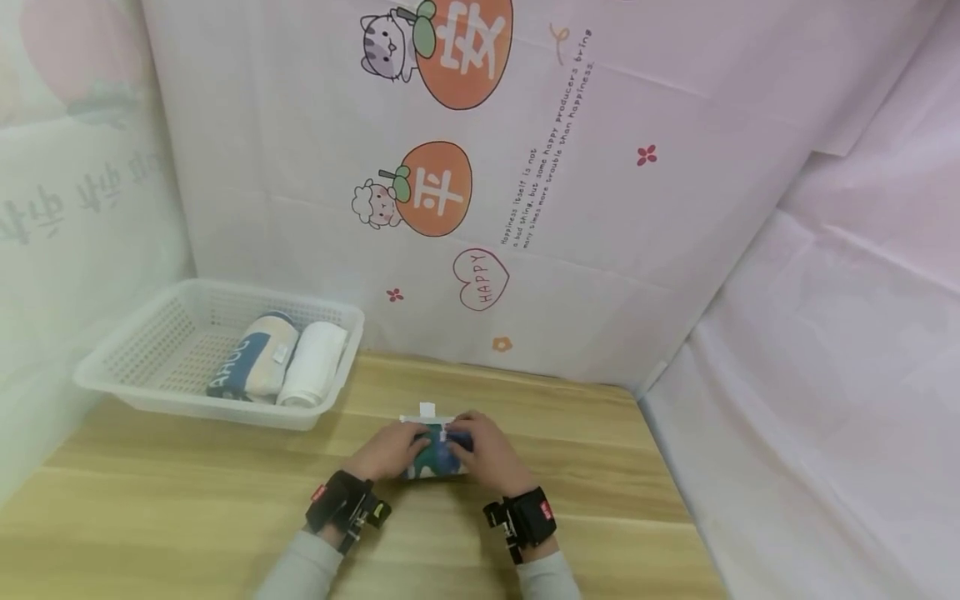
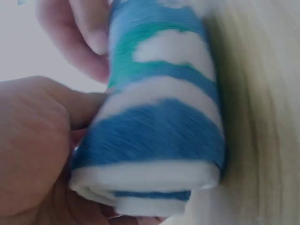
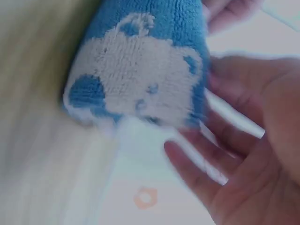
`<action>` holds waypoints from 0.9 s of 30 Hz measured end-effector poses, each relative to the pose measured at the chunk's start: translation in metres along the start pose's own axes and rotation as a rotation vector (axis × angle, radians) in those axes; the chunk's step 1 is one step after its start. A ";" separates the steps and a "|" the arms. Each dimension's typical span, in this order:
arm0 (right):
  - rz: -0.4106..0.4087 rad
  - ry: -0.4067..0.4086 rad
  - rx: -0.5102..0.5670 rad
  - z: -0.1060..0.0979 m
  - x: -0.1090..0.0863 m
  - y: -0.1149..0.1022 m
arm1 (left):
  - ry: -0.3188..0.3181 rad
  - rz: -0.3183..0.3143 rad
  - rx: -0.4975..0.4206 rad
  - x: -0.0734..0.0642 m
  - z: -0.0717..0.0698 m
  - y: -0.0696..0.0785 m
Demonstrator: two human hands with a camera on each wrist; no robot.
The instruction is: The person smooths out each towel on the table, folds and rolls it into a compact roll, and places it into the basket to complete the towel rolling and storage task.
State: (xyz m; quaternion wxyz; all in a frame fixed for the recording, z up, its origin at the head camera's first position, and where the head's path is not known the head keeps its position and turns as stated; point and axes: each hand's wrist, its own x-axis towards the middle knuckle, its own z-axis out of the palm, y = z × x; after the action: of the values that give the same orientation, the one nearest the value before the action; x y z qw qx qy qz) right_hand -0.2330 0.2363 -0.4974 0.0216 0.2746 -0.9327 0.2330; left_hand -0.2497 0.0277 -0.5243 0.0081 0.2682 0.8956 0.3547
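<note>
A rolled towel (image 1: 435,461), blue and green with white patches, is between both hands on the wooden table. My left hand (image 1: 386,451) grips its left end; in the left wrist view the thumb lies on the near side of the towel (image 2: 154,133) and fingers pass behind it. The roll's white-edged layers show at that end. My right hand (image 1: 491,457) holds the other end, thumb in front and fingers behind. A white bear pattern shows on the towel (image 3: 140,70) in the right wrist view. A small white tag sticks up behind the roll in the head view.
At the back left stands a white plastic basket (image 1: 161,400). Inside lie a beige and blue rolled towel (image 1: 258,358) and a white rolled towel (image 1: 315,362). Printed cloth walls (image 1: 585,317) enclose the wooden table (image 1: 600,500) at the back and sides.
</note>
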 end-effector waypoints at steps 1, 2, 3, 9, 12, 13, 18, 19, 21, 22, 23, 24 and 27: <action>0.006 -0.008 -0.015 -0.002 0.000 -0.002 | 0.019 -0.014 -0.001 0.001 0.001 -0.001; 0.010 -0.017 -0.033 -0.003 -0.001 -0.004 | 0.031 -0.026 0.002 0.001 0.001 -0.001; 0.014 -0.029 -0.061 -0.002 -0.001 -0.005 | 0.045 -0.026 0.007 0.001 0.001 -0.001; -0.010 -0.018 -0.118 0.014 0.002 -0.002 | 0.096 0.085 0.042 -0.001 -0.007 0.007; -0.013 -0.042 -0.028 0.015 0.003 0.004 | 0.067 0.135 0.041 -0.002 -0.011 0.010; -0.010 -0.055 0.000 0.016 0.003 0.007 | 0.049 0.133 0.036 -0.003 -0.012 0.011; 0.001 -0.133 0.105 0.018 0.003 0.014 | -0.049 0.029 0.015 -0.004 -0.008 0.010; 0.006 -0.144 0.117 0.019 0.003 0.014 | -0.060 0.006 0.014 -0.004 -0.007 0.009; 0.018 -0.157 0.131 0.021 0.003 0.014 | -0.073 -0.027 0.011 -0.004 -0.005 0.007; 0.018 -0.152 0.129 0.021 0.003 0.012 | -0.074 -0.039 0.004 -0.004 -0.005 0.006; 0.019 -0.137 0.113 0.021 0.003 0.011 | -0.071 -0.046 -0.005 -0.004 -0.004 0.005; 0.020 -0.118 0.089 0.020 0.004 0.009 | -0.065 -0.053 -0.008 -0.003 -0.004 0.004; 0.026 -0.060 -0.010 0.014 0.002 -0.002 | -0.046 -0.087 -0.017 -0.001 -0.002 0.002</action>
State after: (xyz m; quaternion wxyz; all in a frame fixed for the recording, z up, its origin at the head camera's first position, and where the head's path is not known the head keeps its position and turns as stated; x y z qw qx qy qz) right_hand -0.2327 0.2275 -0.5081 -0.0080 0.2692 -0.9376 0.2200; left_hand -0.2482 0.0266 -0.5218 0.0466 0.2369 0.9031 0.3553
